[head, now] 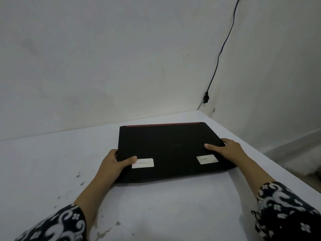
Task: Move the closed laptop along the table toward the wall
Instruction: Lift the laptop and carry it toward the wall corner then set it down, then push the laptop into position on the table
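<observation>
A closed black laptop [170, 150] with a red strip along its far edge lies flat on the white table [156, 206], near the corner of the walls. Two white stickers sit on its lid near the front. My left hand [114, 162] grips the laptop's left edge, thumb on the lid and fingers wrapped under the side. My right hand [224, 148] grips the right edge the same way, thumb lying on top. A strip of table shows between the laptop's far edge and the back wall [104, 66].
A black cable [220, 54] hangs down the wall corner to a plug [206, 97] just above the table's far right corner. The table's right edge [271, 160] runs diagonally, with floor beyond it. Dark scuffs mark the tabletop at left.
</observation>
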